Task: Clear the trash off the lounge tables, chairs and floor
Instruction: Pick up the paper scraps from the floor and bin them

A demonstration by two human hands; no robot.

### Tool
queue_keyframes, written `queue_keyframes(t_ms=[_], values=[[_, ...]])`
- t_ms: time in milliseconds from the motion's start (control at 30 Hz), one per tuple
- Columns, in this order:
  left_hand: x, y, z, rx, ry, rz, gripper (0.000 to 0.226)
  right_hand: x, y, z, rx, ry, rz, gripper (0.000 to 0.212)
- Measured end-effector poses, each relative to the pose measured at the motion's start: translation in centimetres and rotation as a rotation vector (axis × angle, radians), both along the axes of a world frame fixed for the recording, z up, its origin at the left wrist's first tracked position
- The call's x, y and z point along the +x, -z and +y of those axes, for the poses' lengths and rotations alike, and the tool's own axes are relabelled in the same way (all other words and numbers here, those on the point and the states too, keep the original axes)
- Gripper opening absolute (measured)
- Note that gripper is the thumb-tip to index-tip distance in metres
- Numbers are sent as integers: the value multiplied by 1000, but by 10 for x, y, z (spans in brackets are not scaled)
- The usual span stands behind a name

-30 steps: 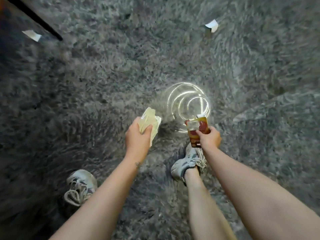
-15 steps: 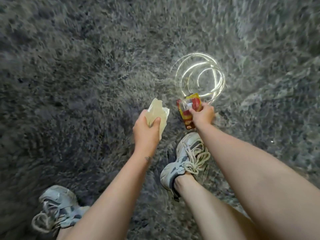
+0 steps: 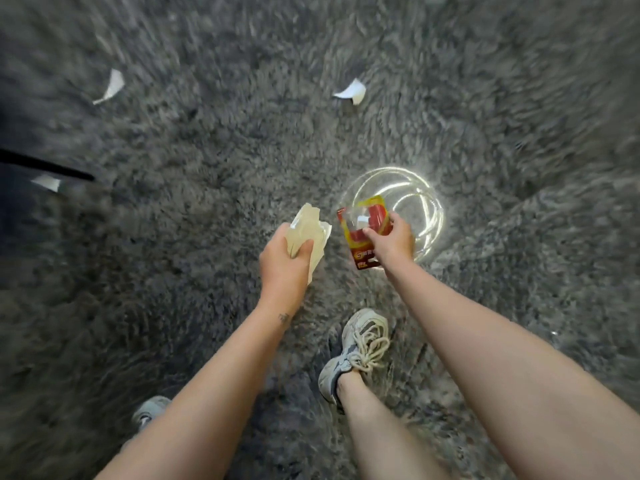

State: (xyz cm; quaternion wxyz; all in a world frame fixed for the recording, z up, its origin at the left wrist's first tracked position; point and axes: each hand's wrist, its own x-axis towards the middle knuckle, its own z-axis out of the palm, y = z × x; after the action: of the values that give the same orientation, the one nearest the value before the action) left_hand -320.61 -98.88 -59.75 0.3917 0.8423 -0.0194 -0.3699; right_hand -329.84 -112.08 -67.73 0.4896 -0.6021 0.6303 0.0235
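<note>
Grey shag carpet (image 3: 207, 202) fills the view, and the pickup looks about midway. The left hand (image 3: 282, 261) grips a crumpled pale wrapper (image 3: 308, 226) and the right hand (image 3: 393, 242) pinches a red packet (image 3: 363, 233), both held up off the floor over a shiny clear round thing (image 3: 426, 202) I can't identify. Left to collect are three white paper scraps on the carpet: far scrap (image 3: 351, 92), left scrap (image 3: 110, 86), edge scrap (image 3: 46, 182). Tables and chairs are out of view, so their state is unknown.

Floor: grey shag carpet (image 3: 207, 209), blurred toward the frame edges. A thin black bar (image 3: 45, 165) enters from the left over a darker patch. Bright concentric light rings (image 3: 439, 216) sit on the pile right of centre.
</note>
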Motion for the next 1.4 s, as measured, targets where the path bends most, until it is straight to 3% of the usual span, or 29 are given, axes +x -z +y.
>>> queue_keyframes(t_ms=[467, 733, 900, 1167, 1400], values=[[139, -355, -88, -213, 10, -343, 14, 134, -397, -128, -290, -209, -355, 18], [267, -515, -104, -239, -125, -541, 29, 281, -586, -161, -444, -465, -492, 16], [377, -578, -120, -229, -134, -702, 32, 394, -661, -173, -438, -539, -584, 23], [560, -681, -154, -354, -141, -778, 36, 575, -749, -222, -436, -561, -658, 27], [712, -725, -199, -317, -146, -878, 34, 730, -795, -278, -446, -584, -779, 27]])
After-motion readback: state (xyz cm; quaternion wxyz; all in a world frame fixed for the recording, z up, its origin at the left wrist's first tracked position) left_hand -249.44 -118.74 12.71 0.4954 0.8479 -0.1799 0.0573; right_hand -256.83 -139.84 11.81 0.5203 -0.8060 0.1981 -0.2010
